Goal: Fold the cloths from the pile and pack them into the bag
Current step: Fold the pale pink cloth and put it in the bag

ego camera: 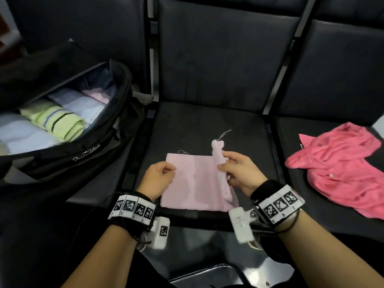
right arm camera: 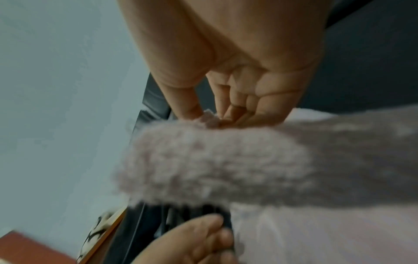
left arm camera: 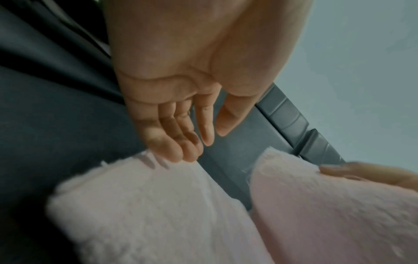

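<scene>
A pale pink cloth point(ego camera: 195, 183) lies flat on the middle black seat. My right hand point(ego camera: 223, 161) pinches its right edge between thumb and fingers and holds that edge lifted into an upright strip. In the right wrist view the same hand point(right arm camera: 210, 116) pinches the fluffy cloth point(right arm camera: 214, 160). My left hand point(ego camera: 169, 170) hovers at the cloth's left edge. Its fingers point(left arm camera: 181, 142) are relaxed, just above the cloth's corner point(left arm camera: 147, 205), and hold nothing. The open black bag point(ego camera: 87, 154) sits on the left seat. A crumpled hot pink cloth point(ego camera: 336, 167) lies on the right seat.
Several folded cloths, pale blue, green-striped and pink, fill the bag. Dark seat backs point(ego camera: 224, 55) rise behind the seats. Metal frame bars point(ego camera: 272, 138) separate the seats. The seat's front edge point(ego camera: 199, 217) runs just below the cloth.
</scene>
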Available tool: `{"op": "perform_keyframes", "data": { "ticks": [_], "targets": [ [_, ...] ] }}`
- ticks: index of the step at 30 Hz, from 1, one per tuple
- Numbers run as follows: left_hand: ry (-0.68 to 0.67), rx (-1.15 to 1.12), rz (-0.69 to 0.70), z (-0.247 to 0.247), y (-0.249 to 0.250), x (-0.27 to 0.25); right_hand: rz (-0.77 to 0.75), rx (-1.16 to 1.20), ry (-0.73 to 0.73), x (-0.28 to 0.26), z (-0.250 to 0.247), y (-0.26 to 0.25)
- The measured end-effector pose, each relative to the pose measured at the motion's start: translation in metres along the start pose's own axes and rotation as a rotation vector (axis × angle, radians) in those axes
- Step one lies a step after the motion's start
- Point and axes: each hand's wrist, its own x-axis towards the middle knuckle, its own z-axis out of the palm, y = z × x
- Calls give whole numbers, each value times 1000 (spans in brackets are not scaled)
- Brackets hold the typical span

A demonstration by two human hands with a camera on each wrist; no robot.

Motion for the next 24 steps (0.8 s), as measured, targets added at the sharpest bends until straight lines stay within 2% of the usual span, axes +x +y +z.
{"op": "perform_keyframes", "data": {
  "ticks": [5,9,12,18,24],
  "targets": [
    [-37,-320,-178,2,4,-4,-2,-3,-158,7,63,1],
    [-45,-348,-245,1,5,-4,6,-131,-110,6,66,14],
    [-37,-210,-190,6,1,-3,-16,-167,-76,4,47,24],
    [-52,103,54,22,-5,-6,-90,-318,-60,-1,27,39],
    [0,60,100,9,-7,-2,-243,-536,-88,-3,31,46]
  ]
}}
